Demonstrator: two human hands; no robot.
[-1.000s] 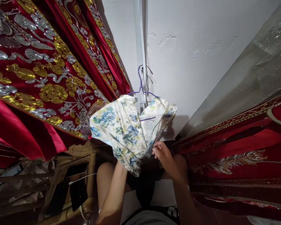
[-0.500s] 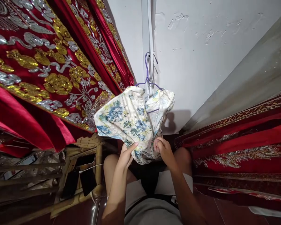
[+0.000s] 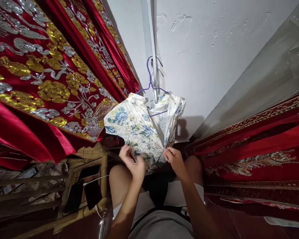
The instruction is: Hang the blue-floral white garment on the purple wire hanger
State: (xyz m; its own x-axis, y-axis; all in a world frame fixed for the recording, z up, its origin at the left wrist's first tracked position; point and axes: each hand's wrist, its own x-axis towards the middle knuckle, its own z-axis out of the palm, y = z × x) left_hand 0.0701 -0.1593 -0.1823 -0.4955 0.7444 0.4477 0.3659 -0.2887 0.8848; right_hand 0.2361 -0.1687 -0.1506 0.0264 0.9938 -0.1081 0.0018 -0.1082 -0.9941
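Note:
A cream short-sleeved blouse point(image 3: 137, 129) with blue and yellow flowers hangs in front of me, its neckline gaping. It is on a purple hanger point(image 3: 150, 78) hooked to a pale strip on the wall. My right hand point(image 3: 173, 158) pinches the blouse's front edge at the bottom of the opening. My left hand point(image 3: 133, 162) is just in front of the lower left of the blouse, fingers apart and a little blurred, with nothing held. The lower part of the blouse bunches between my hands above my knees.
Red cloth with gold and silver sequins point(image 3: 54, 91) hangs close on the left. More red embroidered cloth point(image 3: 259, 156) is on the right. Lower left, a bamboo stool point(image 3: 103, 169) carries dark phones point(image 3: 92, 193) and a white cable point(image 3: 97, 179). Behind is a white wall point(image 3: 201, 66).
My left hand has let go of the blouse and shifted left, its fingers spreading. My right hand stays at the front edge. The view has turned slightly, and the blouse now hangs less stretched.

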